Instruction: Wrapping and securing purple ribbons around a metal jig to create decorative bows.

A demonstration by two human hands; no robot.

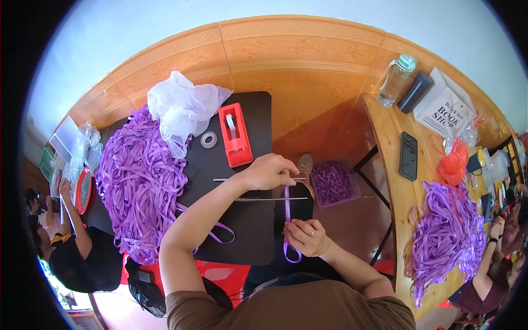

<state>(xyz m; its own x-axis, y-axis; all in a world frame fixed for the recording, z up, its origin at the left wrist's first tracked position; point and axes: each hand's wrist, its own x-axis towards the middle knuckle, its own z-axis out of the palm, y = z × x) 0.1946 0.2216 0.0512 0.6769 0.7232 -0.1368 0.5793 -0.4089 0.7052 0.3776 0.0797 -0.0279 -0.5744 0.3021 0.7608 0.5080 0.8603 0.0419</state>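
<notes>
- While my right hand (306,237) pinches the purple ribbon (287,204) between thumb and fingertips, a loose loop of it hangs just below that hand.
- Just beyond it, my left hand (269,172) bends its fingers over the ribbon's upper end; I cannot tell whether those fingertips press on ribbon or rod. Between my two hands the ribbon runs nearly straight.
- Light, soft and probably a little slippery, I'd judge, it should bend and twist easily; a pinch across its flat faces, close to the rods, looks the surest hold.
- Two thin rods (258,199) reach past the desk's edge, one under my left hand, one between both hands; they look slim and perhaps easily rolled.
- Left of my hands lies the dark desk (242,236); beyond my left hand sits a red tape dispenser (237,144), with a tape roll (203,140) beside it.
- Right of my left hand, lower down, a bin (356,193) holds purple strips.
- Farther left of my hands rises a ribbon heap (140,181), a white plastic bag (184,102) against its far end.
- Well to my right hand's right, a wooden desk (391,146) carries a phone (408,154) and another purple bundle (448,236).
</notes>
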